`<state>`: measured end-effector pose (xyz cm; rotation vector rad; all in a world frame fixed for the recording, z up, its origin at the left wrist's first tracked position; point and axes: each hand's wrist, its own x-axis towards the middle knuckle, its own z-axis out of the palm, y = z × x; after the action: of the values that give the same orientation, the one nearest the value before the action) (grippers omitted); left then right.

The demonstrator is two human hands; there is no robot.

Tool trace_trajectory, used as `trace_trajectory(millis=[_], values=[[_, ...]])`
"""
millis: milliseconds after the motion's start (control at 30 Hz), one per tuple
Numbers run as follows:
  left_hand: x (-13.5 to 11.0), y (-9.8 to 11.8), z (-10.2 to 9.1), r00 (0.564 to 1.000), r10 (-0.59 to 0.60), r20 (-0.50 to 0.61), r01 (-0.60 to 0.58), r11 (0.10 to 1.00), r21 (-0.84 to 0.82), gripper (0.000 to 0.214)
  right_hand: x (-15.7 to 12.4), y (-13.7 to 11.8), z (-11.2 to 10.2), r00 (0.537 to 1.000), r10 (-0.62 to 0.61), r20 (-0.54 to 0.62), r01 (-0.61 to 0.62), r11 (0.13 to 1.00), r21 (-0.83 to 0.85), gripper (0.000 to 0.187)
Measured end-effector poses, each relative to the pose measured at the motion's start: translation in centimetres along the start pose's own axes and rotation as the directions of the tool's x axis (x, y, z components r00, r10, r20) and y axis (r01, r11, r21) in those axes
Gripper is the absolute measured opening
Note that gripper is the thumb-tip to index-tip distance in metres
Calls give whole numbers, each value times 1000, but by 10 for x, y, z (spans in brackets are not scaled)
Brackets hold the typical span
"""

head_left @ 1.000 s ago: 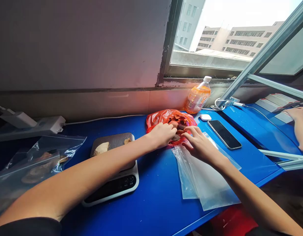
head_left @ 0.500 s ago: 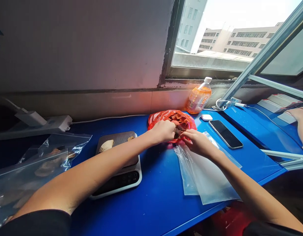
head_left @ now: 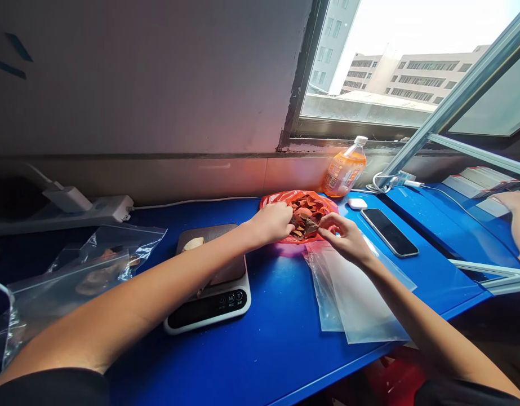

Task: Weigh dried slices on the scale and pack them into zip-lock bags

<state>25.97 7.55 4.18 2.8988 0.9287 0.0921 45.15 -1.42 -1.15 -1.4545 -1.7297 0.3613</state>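
Where the red bag (head_left: 277, 199) lies on the blue table (head_left: 276, 338), a brown piece (head_left: 310, 227) is pinched over it by the right hand (head_left: 345, 240). The left hand (head_left: 271, 221) is curled beside it; its grip cannot be told.

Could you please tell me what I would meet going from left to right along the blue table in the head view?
filled zip bag → kitchen scale → red bag of dried pieces → phone → another person's hand
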Motion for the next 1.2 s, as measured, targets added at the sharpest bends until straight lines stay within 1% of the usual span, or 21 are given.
trace_trajectory(millis=[67,133,200,267,333,400,467,533,567,667,733,800,867,933,1067,1133,1200], values=[[-8,-1,-5,999,36,-26,-37,999,-9,21,-6,-11,5,997,4,-75,1,997,75,6],[-19,-7,-10,995,70,-76,-73,997,-37,22,-12,-25,8,993,-58,-99,68,992,104,2],[-35,-19,-14,988,54,-142,-68,993,-93,24,-16,-40,10,986,-137,-94,146,984,100,3],[-54,-32,-18,979,-44,-197,9,985,-173,25,-17,-53,12,980,-186,-74,192,978,86,4],[-77,-46,-21,954,-193,-230,130,957,-261,26,-16,-63,17,977,-213,-14,214,975,65,6],[-101,-58,-23,909,-334,-249,241,909,-340,25,-16,-72,27,964,-245,99,240,969,58,9],[-125,-67,-23,869,-426,-252,311,866,-393,24,-18,-79,41,933,-288,217,278,958,75,11],[-147,-74,-20,848,-471,-242,351,842,-409,25,-18,-86,55,902,-326,282,316,945,83,10],[-157,-77,-18,843,-482,-237,364,837,-408,25,-18,-89,62,895,-341,288,334,940,73,8],[-184,-80,-10,836,-488,-252,384,847,-367,26,-14,-93,79,898,-361,253,364,931,34,8],[-197,-75,-4,846,-459,-272,372,873,-315,32,-11,-93,88,909,-348,231,352,936,24,9],[-205,-66,1,869,-407,-283,347,907,-240,44,-10,-93,95,916,-338,219,343,939,14,10],[-208,-57,6,887,-358,-292,326,933,-153,55,-11,-94,101,919,-345,192,352,936,-5,10],[-206,-52,11,892,-334,-306,326,942,-79,57,-11,-96,104,918,-362,161,370,929,-23,11],[-200,-56,16,871,-336,-358,346,937,-39,50,-10,-106,99,915,-396,73,400,915,-54,12],[-199,-60,16,857,-339,-388,346,937,-52,48,-9,-112,90,910,-415,11,414,906,-93,10],[-202,-63,16,839,-341,-425,345,936,-68,46,-8,-116,76,898,-439,-36,429,891,-145,8]])
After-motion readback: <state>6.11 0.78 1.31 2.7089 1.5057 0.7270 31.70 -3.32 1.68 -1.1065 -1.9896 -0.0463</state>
